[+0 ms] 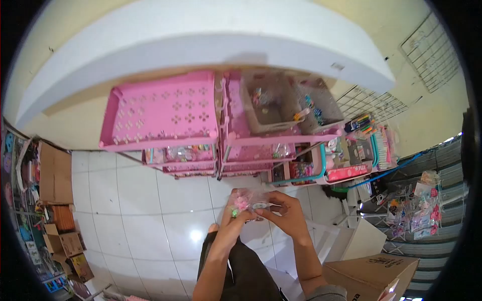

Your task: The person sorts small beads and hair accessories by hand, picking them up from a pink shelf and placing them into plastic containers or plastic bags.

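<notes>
Between my two hands, above the tiled floor, is a small clear plastic bag (245, 196) with pink and green trinkets inside; their exact kind is too small to make out. My left hand (237, 219) grips the bag's left side, thumb across its front near a green piece. On the other side, my right hand (284, 210) pinches the bag's right edge between thumb and fingers, beside a whitish round spot that may be a label. Ahead of both hands stand pink rack trolleys (165, 108).
Two translucent bins (271, 103) with small items sit on the right trolley. Further right are a teal-handled basket (346, 173) and a wire rack of packets (419, 213). An open cardboard box (374, 273) stands at lower right. Cartons (65, 243) and shelves line the left. A white ledge (211, 47) juts overhead.
</notes>
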Action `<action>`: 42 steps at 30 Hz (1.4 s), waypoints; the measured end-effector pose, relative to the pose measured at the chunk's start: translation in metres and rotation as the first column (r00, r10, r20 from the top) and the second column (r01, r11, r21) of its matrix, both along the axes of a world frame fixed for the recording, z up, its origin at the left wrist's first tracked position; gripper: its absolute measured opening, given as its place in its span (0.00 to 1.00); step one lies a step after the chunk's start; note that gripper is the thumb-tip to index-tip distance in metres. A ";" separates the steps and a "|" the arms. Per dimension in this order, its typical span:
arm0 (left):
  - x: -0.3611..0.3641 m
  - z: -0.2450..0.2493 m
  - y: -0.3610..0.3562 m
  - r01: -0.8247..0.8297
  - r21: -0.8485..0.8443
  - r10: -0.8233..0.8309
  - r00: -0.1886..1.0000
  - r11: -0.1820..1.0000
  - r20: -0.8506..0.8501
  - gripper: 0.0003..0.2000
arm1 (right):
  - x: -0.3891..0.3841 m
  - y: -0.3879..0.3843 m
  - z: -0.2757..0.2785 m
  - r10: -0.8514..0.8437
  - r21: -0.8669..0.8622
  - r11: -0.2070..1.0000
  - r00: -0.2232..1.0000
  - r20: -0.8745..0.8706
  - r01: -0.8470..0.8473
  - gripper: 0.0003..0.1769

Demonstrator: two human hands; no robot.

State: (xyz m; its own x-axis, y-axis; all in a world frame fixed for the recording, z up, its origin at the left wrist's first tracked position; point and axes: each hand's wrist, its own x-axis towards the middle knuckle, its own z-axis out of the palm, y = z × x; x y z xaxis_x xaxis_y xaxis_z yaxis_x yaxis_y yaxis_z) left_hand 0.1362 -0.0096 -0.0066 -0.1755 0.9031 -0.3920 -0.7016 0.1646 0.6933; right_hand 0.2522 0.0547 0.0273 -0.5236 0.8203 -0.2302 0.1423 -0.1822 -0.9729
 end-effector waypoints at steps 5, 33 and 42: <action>-0.009 0.042 0.033 0.073 0.139 -0.053 0.988 0.988 -0.143 0.25 | 0.000 0.032 0.034 -0.014 0.171 0.985 1.000 0.000 0.013 0.14; -0.062 0.080 0.215 0.228 -0.319 -0.139 -0.571 0.920 -0.809 0.13 | -0.091 0.215 0.030 -0.049 0.455 0.819 0.747 0.663 -0.350 0.19; -0.067 0.067 0.228 0.266 -0.244 -0.098 -0.463 0.933 -0.881 0.17 | -0.050 0.233 0.039 -0.245 0.820 0.289 0.790 0.562 -0.494 0.23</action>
